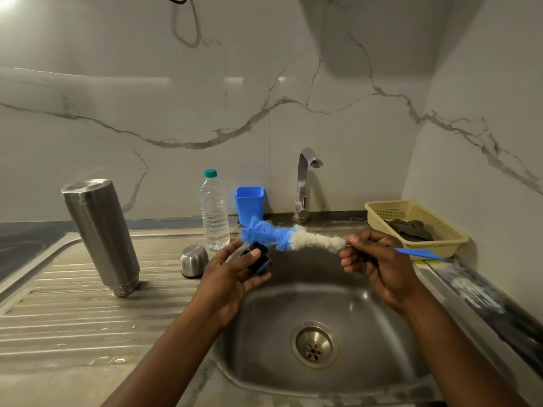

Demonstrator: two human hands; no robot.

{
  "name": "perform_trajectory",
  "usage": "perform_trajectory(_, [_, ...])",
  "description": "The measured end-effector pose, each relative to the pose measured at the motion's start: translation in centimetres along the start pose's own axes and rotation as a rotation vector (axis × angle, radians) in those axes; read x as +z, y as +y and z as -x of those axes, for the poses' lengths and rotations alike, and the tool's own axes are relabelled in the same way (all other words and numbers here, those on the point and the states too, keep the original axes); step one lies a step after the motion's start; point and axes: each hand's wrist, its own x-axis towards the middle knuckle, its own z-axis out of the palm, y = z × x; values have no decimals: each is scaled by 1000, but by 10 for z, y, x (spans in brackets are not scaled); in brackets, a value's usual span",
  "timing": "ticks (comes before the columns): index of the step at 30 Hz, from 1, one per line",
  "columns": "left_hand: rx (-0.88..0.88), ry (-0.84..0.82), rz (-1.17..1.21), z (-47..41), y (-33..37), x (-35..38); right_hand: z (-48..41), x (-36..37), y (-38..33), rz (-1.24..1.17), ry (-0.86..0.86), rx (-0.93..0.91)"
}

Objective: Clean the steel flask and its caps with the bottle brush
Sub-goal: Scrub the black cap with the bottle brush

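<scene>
The steel flask stands upside down on the draining board, mouth down, leaning slightly. A small steel cap sits upside down to its right. My left hand holds a dark inner cap over the sink's left edge, thumb on top. My right hand grips the bottle brush where the bristles meet its blue handle. The brush lies level, its blue and white bristle head pointing left, and its blue tip is just above the dark cap.
The steel sink with its drain lies below both hands. At the back stand a tap, a blue cup and a plastic water bottle. A yellow basket with a dark cloth sits at the right.
</scene>
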Motion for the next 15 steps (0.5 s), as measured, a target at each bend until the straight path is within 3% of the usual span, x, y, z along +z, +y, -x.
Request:
perform_trajectory(7, [-68, 11, 39, 0, -4, 0, 2, 4, 5, 17, -27, -1])
perform_trajectory(15, [20, 40, 32, 1, 4, 0, 1, -6, 1, 18, 7, -18])
